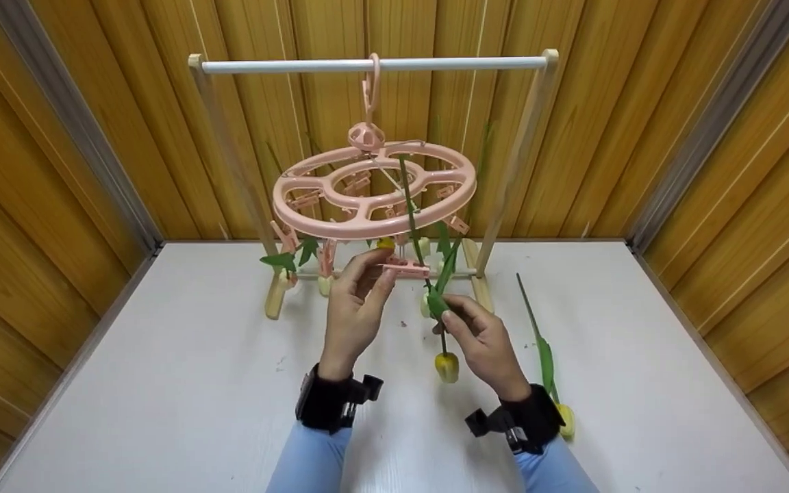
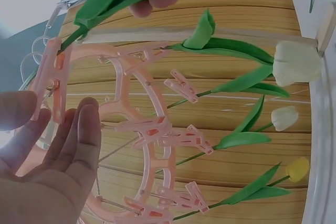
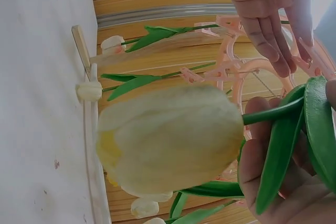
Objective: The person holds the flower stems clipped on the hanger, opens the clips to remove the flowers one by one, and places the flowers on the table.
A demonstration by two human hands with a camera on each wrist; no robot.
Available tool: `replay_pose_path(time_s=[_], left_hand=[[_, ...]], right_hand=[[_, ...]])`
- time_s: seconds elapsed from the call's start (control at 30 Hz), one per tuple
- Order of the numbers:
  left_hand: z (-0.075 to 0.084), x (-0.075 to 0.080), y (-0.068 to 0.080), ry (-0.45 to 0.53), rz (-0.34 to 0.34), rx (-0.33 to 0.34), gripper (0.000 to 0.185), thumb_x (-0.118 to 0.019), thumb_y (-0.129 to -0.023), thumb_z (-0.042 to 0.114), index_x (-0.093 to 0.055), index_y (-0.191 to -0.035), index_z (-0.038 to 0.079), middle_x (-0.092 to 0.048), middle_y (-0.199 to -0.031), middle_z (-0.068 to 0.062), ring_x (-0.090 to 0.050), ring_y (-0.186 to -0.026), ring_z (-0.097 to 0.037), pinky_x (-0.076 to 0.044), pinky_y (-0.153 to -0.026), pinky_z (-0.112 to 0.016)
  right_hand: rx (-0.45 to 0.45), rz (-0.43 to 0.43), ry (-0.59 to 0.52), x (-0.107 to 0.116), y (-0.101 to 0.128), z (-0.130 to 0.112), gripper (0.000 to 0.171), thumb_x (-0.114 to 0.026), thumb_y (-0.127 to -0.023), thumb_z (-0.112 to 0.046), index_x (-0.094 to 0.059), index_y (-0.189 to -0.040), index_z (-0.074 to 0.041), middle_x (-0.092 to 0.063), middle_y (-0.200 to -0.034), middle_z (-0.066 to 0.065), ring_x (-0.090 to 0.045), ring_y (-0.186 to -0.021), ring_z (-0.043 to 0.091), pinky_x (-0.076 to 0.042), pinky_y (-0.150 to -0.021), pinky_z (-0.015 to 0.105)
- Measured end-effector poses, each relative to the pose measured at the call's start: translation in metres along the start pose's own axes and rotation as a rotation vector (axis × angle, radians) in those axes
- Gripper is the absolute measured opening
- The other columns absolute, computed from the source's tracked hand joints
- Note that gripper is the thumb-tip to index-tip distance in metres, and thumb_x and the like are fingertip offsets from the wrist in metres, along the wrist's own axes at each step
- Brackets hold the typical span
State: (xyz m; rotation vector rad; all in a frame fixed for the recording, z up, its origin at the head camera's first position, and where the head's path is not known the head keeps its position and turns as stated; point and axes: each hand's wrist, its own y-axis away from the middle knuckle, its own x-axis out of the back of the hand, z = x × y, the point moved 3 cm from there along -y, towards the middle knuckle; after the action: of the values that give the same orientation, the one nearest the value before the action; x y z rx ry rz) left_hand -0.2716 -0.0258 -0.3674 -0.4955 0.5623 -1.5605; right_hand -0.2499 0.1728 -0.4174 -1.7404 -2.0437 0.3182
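Observation:
My left hand (image 1: 357, 311) pinches a pink clothespin (image 1: 406, 268) between thumb and fingers, just below the front rim of the round pink hanger (image 1: 364, 227). In my right hand (image 1: 480, 339) is a tulip (image 1: 446, 368), gripped at its green leaves with the yellow bloom pointing down. Its stem rises past the clothespin and overlaps the hanger's rim. The left wrist view has the stem right at the clothespin's tip, with the leaves (image 2: 113, 3) beside it. Close to the right wrist camera, the pale yellow bloom (image 3: 168, 140) covers part of the background.
The hanger hooks over a white rod (image 1: 285, 66) on a wooden stand. Several tulips hang bloom-down from its other clips, among them a white one (image 2: 296, 64) and a yellow one (image 2: 297, 169). Another yellow tulip (image 1: 546, 359) lies on the white table at right.

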Motion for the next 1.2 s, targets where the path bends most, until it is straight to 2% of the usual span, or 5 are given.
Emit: replay_pose_path(time_s=[0.23, 0.37, 0.67, 0.9, 1.2], left_hand=[[-0.003, 0.008, 0.007, -0.024, -0.037, -0.069, 0.03, -0.06, -0.102, 0.0, -0.064, -0.132, -0.004, -0.066, -0.128, -0.017, -0.066, -0.114, -0.023, -0.055, -0.095, -0.034], [-0.002, 0.011, 0.011, -0.099, -0.05, -0.099, 0.032, -0.06, -0.102, 0.002, -0.064, -0.134, -0.001, -0.066, -0.131, -0.014, -0.065, -0.117, -0.024, -0.056, -0.095, -0.039], [0.005, 0.011, 0.017, -0.253, -0.083, -0.181, 0.039, -0.059, -0.102, 0.0, -0.06, -0.141, 0.002, -0.062, -0.139, -0.012, -0.063, -0.122, -0.026, -0.057, -0.092, -0.037], [0.008, 0.01, 0.017, -0.285, -0.108, -0.2, 0.042, -0.061, -0.101, 0.002, -0.059, -0.143, 0.002, -0.059, -0.142, -0.012, -0.06, -0.126, -0.025, -0.057, -0.091, -0.036], [0.008, 0.009, 0.016, -0.301, -0.102, -0.246, 0.043, -0.062, -0.099, -0.002, -0.063, -0.141, 0.008, -0.061, -0.139, -0.011, -0.06, -0.126, -0.024, -0.057, -0.089, -0.034]], right_hand=[[0.033, -0.01, -0.011, -0.002, -0.001, 0.0, 0.03, -0.053, -0.105, 0.0, -0.06, -0.132, 0.013, -0.066, -0.117, 0.027, -0.069, -0.092, 0.019, -0.058, -0.083, 0.029], [0.046, -0.006, -0.003, -0.002, -0.001, 0.0, 0.031, -0.052, -0.105, 0.002, -0.059, -0.133, 0.014, -0.065, -0.12, 0.028, -0.069, -0.093, 0.02, -0.059, -0.083, 0.029], [0.082, -0.008, 0.047, -0.002, 0.0, 0.001, 0.034, -0.056, -0.104, 0.0, -0.059, -0.136, 0.011, -0.066, -0.12, 0.023, -0.07, -0.089, 0.021, -0.057, -0.081, 0.026], [0.078, 0.01, 0.066, 0.0, 0.0, 0.002, 0.034, -0.058, -0.103, -0.001, -0.059, -0.136, 0.01, -0.069, -0.108, 0.02, -0.068, -0.086, 0.015, -0.056, -0.078, 0.024], [0.054, 0.007, 0.057, 0.001, 0.0, 0.001, 0.033, -0.059, -0.103, 0.0, -0.061, -0.134, 0.009, -0.069, -0.111, 0.021, -0.069, -0.086, 0.016, -0.058, -0.079, 0.027]])
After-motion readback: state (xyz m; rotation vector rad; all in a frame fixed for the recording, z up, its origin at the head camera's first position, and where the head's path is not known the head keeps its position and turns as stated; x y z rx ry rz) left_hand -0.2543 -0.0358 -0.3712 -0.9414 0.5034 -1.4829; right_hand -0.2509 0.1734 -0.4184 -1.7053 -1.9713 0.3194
